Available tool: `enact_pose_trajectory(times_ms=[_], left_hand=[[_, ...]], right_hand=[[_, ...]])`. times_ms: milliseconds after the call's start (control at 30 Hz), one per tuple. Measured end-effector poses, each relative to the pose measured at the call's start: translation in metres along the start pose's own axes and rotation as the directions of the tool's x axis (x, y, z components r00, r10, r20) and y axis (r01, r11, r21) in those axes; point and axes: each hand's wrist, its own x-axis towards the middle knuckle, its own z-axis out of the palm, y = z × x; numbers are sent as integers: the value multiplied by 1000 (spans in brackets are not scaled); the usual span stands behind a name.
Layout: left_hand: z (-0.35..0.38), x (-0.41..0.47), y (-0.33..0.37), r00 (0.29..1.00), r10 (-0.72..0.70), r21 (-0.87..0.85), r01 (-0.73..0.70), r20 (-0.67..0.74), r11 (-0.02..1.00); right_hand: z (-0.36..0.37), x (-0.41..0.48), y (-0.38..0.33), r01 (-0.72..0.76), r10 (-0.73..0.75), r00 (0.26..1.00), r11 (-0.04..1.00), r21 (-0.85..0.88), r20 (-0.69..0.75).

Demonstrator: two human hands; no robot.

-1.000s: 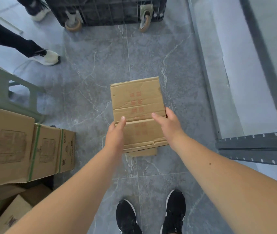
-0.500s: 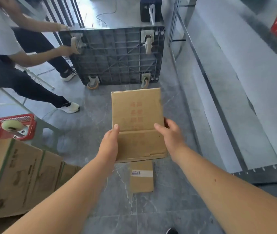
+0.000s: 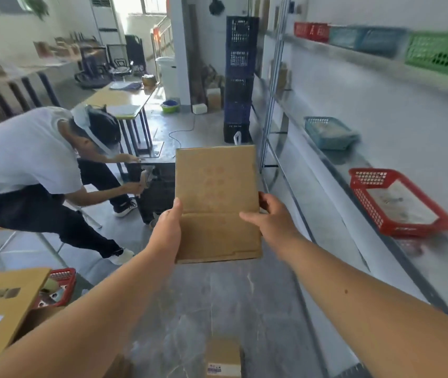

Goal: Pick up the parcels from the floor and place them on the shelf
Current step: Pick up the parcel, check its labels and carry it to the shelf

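Note:
I hold a flat brown cardboard parcel (image 3: 217,197) with faded red print up in front of me, well above the floor. My left hand (image 3: 166,227) grips its left edge and my right hand (image 3: 270,221) grips its right edge. A smaller brown parcel (image 3: 224,357) with a white label lies on the grey floor below, between my arms. The grey metal shelf (image 3: 340,170) runs along the right side, its boards white.
A red basket (image 3: 397,203) and a blue basket (image 3: 329,132) sit on the shelf; more baskets line the board above. A person in a white shirt (image 3: 26,159) bends over a black trolley at left. Cardboard boxes (image 3: 1,304) stand at lower left. Stacked dark crates (image 3: 240,77) are ahead.
Both hands have raised the parcel from near the floor, and my view has tilted up from the floor to the room. A smaller parcel that lay under it now shows on the floor.

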Motion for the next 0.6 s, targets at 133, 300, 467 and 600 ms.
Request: enact_pose_trajectory(times_ms=[133, 300, 467, 600], left_hand=[[-16, -25, 65, 997, 76, -95, -75, -1, 993], [-30, -55, 136, 984, 175, -168, -169, 22, 971], [-43, -93, 200, 963, 260, -225, -238, 76, 945], [-53, -120, 252, 935, 355, -238, -341, 18, 910]], right_hand=[[-3, -4, -71, 104, -104, 994, 994, 22, 13], [-10, -18, -154, 185, -185, 982, 982, 38, 20], [-28, -32, -237, 274, -273, 960, 962, 4, 54], [-42, -47, -300, 355, -354, 932, 935, 2, 74]])
